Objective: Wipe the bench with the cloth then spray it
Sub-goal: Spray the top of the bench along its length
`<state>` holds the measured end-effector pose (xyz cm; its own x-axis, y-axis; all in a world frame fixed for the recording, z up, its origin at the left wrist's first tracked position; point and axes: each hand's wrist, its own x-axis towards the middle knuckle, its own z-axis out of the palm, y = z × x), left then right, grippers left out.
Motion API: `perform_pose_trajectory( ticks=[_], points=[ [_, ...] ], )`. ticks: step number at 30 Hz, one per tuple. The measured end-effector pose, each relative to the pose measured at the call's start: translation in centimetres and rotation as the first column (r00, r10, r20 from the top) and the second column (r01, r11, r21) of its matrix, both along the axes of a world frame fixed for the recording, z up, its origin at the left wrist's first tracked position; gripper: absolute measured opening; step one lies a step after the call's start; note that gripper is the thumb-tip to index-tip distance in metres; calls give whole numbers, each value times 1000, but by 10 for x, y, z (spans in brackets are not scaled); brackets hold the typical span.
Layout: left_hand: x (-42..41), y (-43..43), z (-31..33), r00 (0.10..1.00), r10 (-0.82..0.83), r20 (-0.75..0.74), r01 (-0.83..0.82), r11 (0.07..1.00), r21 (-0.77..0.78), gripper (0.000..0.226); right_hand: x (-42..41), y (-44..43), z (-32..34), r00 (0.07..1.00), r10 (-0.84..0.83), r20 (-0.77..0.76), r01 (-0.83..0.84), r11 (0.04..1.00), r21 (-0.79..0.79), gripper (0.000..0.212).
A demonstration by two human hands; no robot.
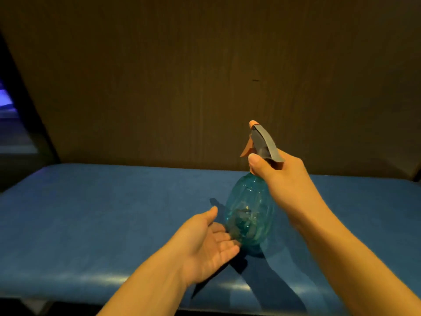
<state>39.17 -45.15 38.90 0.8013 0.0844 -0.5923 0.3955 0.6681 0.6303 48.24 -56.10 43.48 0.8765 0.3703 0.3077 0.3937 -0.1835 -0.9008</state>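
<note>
Right grip (281,179) clamped round neck of spray bottle (249,215), bottle upright over blue desk (102,213). Left grip (209,242) apart, palm up beside bottle base. Cloth not in view. Judgement: wiping likely done, spraying still left.
</note>
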Motion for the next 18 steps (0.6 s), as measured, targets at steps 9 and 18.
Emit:
perform_pose_trajectory(
  ticks=[9, 18],
  points=[
    [-47, 77, -8, 988, 147, 54, -146, 989, -9, 60, -37, 96, 0, 976, 199, 88, -196, 980, -39, 17],
    [-118, 175, -17, 942, 323, 89, -329, 943, 49, 67, -98, 206, -4, 912, 356, 202, -355, 934, -43, 22]
  ],
)
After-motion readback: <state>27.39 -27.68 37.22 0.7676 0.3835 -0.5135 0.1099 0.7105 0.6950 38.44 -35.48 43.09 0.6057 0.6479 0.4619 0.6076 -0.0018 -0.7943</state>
